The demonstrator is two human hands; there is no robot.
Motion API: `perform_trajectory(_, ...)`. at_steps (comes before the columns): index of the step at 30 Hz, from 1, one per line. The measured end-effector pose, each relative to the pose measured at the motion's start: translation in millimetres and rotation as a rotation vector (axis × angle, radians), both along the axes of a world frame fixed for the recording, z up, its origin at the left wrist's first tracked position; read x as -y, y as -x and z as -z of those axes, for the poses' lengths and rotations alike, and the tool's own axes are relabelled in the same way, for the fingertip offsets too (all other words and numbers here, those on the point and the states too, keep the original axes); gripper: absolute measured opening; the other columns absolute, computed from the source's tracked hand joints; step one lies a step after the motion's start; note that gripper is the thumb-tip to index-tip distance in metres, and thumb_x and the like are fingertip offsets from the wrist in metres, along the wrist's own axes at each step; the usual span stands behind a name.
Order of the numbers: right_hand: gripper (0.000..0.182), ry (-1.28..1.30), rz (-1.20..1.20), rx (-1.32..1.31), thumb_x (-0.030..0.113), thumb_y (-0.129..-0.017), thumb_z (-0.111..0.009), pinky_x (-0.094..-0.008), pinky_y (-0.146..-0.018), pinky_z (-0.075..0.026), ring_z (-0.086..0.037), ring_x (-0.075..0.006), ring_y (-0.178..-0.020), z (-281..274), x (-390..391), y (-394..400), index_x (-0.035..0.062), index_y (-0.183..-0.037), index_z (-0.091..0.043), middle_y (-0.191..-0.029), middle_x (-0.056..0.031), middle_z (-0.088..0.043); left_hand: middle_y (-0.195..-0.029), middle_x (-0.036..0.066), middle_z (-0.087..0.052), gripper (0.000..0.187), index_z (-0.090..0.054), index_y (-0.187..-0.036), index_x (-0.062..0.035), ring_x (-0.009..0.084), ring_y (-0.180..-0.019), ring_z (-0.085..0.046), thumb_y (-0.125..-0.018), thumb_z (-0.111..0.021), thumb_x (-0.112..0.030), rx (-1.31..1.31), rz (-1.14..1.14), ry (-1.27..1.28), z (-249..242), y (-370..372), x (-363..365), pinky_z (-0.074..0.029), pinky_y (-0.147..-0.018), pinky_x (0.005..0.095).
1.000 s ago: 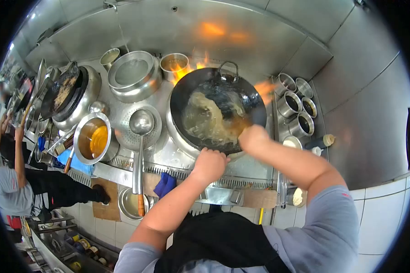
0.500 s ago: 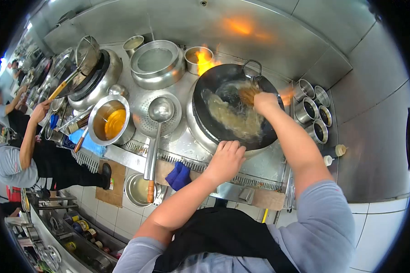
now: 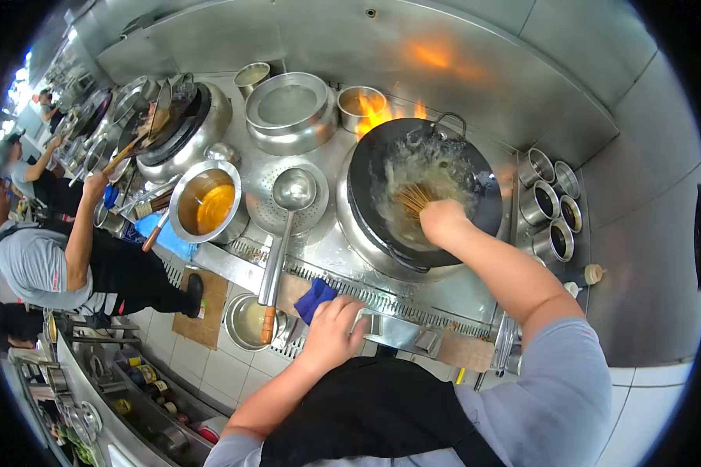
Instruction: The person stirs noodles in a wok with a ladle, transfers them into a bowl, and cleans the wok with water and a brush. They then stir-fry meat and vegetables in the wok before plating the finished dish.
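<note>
My right hand is closed round a bamboo wok brush, its bristles down in splashing, cloudy water. The water swirls inside a black wok that sits over the burner. At the front edge of the stove, my left hand has its fingers apart, right beside a folded blue cloth. Left of the wok, a steel ladle rests on a perforated strainer, its wooden-tipped handle hanging over the stove edge.
Flames rise behind the wok beside a small pot. A pot of orange liquid and a large lidded-looking steel pot stand leftward. Several steel cups line the right. A co-worker handles another wok at left.
My left hand has left the wok's near rim and come back toward the blue cloth. The brush has swept from the wok's far right side toward its near left; the water splashes higher.
</note>
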State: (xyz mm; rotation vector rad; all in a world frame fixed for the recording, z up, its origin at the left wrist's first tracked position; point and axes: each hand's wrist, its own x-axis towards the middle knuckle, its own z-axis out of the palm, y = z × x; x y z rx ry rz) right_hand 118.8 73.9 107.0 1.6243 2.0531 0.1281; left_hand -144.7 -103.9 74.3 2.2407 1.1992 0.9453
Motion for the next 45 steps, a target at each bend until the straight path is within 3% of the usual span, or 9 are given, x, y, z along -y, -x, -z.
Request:
perform_trajectory(7,0.024,-0.162,0.349,-0.412,0.018,-0.082,-0.055,-0.0392,-0.078,-0.053,-0.066,-0.0299,-0.093,-2,-60,-7,0.0046,-0.097,-0.069,-0.101,-0.0152,-0.068,-0.098,0.01,-0.057,0.027,-0.058,-0.101,-0.0039,0.0216,-0.071,-0.06,-0.076,-0.065,-0.006,-0.107,-0.129,0.056,16,29,31,-0.045,-0.072,0.0375)
perform_trajectory(12,0.028,-0.005,0.033,-0.497,0.029,-0.08,-0.059,-0.042,-0.078,-0.052,-0.066,-0.0327,-0.088,-30,13,6,0.0069,-0.097,-0.065,-0.095,-0.0171,-0.067,-0.095,0.01,-0.059,0.021,-0.06,-0.097,-0.0043,0.0227,-0.069,-0.06,-0.077,-0.064,-0.007,-0.13,-0.272,0.079,18,47,46,-0.048,-0.069,0.0373)
perform_trajectory(16,0.03,0.294,-0.05,-0.113,0.03,-0.077,-0.066,-0.0414,-0.078,-0.053,-0.066,-0.031,-0.09,-78,51,-19,0.0047,-0.093,-0.069,-0.096,-0.0177,-0.068,-0.096,0.01,-0.06,0.021,-0.06,-0.099,-0.0049,0.0248,-0.07,-0.06,-0.079,-0.064,-0.012,-0.138,-0.376,0.2,14,63,53,-0.046,-0.072,0.0391)
perform_trajectory(19,0.03,0.086,0.051,0.07,0.027,-0.072,-0.071,-0.0381,-0.075,-0.053,-0.067,-0.0248,-0.09,-37,-29,-61,0.0082,-0.095,-0.071,-0.1,-0.0101,-0.069,-0.095,0.01,-0.06,0.022,-0.059,-0.1,-0.0046,0.0244,-0.069,-0.06,-0.079,-0.064,-0.012,-0.155,-0.373,0.22,14,60,51,-0.046,-0.071,0.0392)
perform_trajectory(23,0.029,-0.031,0.229,-0.361,0.027,-0.076,-0.066,-0.0408,-0.076,-0.053,-0.066,-0.0319,-0.089,-26,-58,-28,0.0024,-0.091,-0.069,-0.098,-0.0169,-0.067,-0.093,0.012,-0.06,0.021,-0.059,-0.097,-0.0028,0.0237,-0.068,-0.061,-0.078,-0.065,-0.007,-0.135,-0.317,0.154,3,48,48,-0.048,-0.067,0.037)
perform_trajectory(27,0.019,0.021,-0.193,-0.1,0.014,-0.077,-0.056,-0.0392,-0.071,-0.054,-0.069,-0.0278,-0.084,-30,28,6,0.0034,-0.082,-0.071,-0.091,-0.0175,-0.069,-0.092,0.011,-0.06,0.019,-0.059,-0.097,-0.0034,0.0238,-0.066,-0.06,-0.079,-0.065,-0.009,-0.113,-0.352,0.138,9,56,46,-0.047,-0.066,0.0379)
perform_trajectory(37,0.022,-0.097,0.126,-0.257,0.016,-0.08,-0.056,-0.0414,-0.078,-0.053,-0.067,-0.0325,-0.089,-2,-39,-10,0.0033,-0.091,-0.07,-0.095,-0.0172,-0.068,-0.09,0.011,-0.059,0.021,-0.06,-0.098,-0.0049,0.029,-0.071,-0.06,-0.08,-0.064,-0.014,-0.16,-0.365,0.21,29,67,61,-0.048,-0.067,0.0406)
perform_trajectory(40,0.021,-0.005,-0.137,-0.114,0.013,-0.081,-0.052,-0.04,-0.073,-0.054,-0.069,-0.029,-0.086,-12,24,6,0.0046,-0.086,-0.071,-0.092,-0.0183,-0.069,-0.087,0.011,-0.06,0.019,-0.059,-0.095,-0.0047,0.0257,-0.067,-0.06,-0.078,-0.065,-0.01,-0.105,-0.357,0.136,24,69,47,-0.048,-0.068,0.0387)
perform_trajectory(45,0.026,0.108,0.181,0.121,0.02,-0.086,-0.053,-0.0365,-0.078,-0.053,-0.067,-0.0226,-0.097,-27,23,-50,0.01,-0.101,-0.071,-0.105,-0.0102,-0.069,-0.088,0.01,-0.059,0.018,-0.059,-0.095,-0.0041,0.0236,-0.063,-0.06,-0.078,-0.065,-0.009,-0.058,-0.47,0.198,21,85,48,-0.048,-0.066,0.0383)
